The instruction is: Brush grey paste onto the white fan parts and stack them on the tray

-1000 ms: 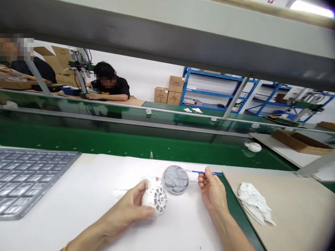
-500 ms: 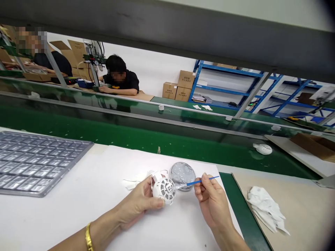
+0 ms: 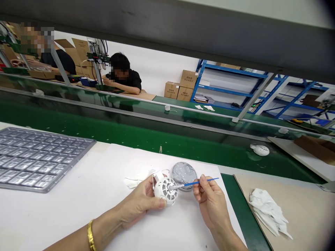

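Note:
My left hand point(image 3: 146, 202) is closed around a round white plastic housing point(image 3: 159, 195) with a ring of openings on its face and a thin wire at its top. Between the thumb and fingers of my right hand point(image 3: 209, 195) is a thin blue brush point(image 3: 193, 183). Its pale tip touches the centre of the housing's face. Just behind them lies a round dish of grey paste point(image 3: 184, 174) on the white sheet point(image 3: 110, 223). A crumpled white cloth or tissue point(image 3: 136, 179) is partly hidden behind my left hand.
A clear plastic tray with many pockets point(image 3: 39, 157) lies at the left. Another crumpled white cloth point(image 3: 269, 211) rests on brown board at the right. Across the back runs a green conveyor point(image 3: 125, 130) bearing a white part point(image 3: 261, 150). Two people sit beyond it.
The brush tip has moved slightly left and down, further onto the centre of the housing's face. The whole view has shifted a little; both hands keep their hold.

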`<action>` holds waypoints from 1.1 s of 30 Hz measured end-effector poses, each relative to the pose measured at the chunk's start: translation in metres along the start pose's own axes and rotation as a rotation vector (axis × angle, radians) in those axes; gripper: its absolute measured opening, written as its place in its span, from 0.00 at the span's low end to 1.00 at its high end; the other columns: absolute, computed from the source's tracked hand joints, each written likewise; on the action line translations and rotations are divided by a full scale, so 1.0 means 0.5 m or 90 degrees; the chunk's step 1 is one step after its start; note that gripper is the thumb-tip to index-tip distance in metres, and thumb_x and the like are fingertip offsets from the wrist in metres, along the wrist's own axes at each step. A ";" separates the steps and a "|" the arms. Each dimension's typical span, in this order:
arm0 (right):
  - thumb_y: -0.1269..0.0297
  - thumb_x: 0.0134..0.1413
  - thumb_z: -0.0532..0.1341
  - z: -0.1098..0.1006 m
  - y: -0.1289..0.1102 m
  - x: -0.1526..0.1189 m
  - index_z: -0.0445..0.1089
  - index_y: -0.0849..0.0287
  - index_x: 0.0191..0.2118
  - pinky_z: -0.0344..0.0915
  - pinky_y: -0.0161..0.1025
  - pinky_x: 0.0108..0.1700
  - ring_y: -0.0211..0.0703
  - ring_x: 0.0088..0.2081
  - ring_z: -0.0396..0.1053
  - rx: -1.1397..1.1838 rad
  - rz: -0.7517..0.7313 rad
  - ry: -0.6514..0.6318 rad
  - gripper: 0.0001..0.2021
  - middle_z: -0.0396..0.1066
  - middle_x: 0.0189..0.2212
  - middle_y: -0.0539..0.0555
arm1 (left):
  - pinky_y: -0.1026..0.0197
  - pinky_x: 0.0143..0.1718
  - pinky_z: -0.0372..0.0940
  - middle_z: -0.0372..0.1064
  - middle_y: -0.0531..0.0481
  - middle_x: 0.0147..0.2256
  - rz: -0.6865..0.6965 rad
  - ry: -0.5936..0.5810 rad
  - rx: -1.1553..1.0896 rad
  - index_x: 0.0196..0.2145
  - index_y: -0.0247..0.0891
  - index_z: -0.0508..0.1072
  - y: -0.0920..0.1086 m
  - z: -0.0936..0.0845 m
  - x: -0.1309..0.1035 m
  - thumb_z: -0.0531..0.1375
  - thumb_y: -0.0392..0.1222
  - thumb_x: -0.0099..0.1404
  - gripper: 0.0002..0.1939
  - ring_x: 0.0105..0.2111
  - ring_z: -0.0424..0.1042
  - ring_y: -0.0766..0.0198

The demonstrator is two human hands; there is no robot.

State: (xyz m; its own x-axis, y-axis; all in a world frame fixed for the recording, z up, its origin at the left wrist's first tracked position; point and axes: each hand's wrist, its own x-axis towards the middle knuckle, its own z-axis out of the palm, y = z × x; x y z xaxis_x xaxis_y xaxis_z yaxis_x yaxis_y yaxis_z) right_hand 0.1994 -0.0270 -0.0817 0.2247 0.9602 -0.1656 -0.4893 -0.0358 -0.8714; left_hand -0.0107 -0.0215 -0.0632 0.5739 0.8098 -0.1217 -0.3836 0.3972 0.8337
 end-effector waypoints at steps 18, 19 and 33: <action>0.56 0.41 0.70 0.002 -0.026 -0.003 0.66 0.60 0.23 0.56 0.31 0.19 0.34 0.20 0.60 -0.029 -0.068 0.033 0.15 0.65 0.20 0.50 | 0.63 0.44 0.59 0.66 0.47 0.47 -0.019 0.009 0.014 0.49 0.39 0.63 0.005 -0.008 0.000 0.70 0.36 0.48 0.31 0.45 0.65 0.61; 0.56 0.41 0.70 0.002 -0.027 -0.003 0.66 0.60 0.24 0.56 0.31 0.19 0.35 0.20 0.60 -0.018 -0.066 0.036 0.15 0.65 0.20 0.49 | 0.64 0.44 0.59 0.67 0.47 0.46 -0.021 0.012 0.016 0.49 0.39 0.63 0.005 -0.008 -0.001 0.70 0.36 0.48 0.31 0.45 0.65 0.62; 0.60 0.35 0.73 -0.007 -0.034 0.006 0.66 0.59 0.26 0.57 0.27 0.18 0.33 0.22 0.58 0.094 0.026 0.072 0.16 0.64 0.23 0.50 | 0.61 0.44 0.61 0.68 0.48 0.43 0.026 0.045 -0.003 0.45 0.40 0.65 0.018 -0.016 -0.009 0.70 0.35 0.48 0.27 0.44 0.68 0.59</action>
State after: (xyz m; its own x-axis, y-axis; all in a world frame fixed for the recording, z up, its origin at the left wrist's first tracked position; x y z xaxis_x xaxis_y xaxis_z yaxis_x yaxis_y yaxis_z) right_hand 0.2113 -0.0244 -0.0689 0.2920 0.9210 -0.2577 -0.6163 -0.0249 -0.7872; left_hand -0.0224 -0.0179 -0.0593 0.5048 0.8541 -0.1253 -0.4099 0.3649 0.8360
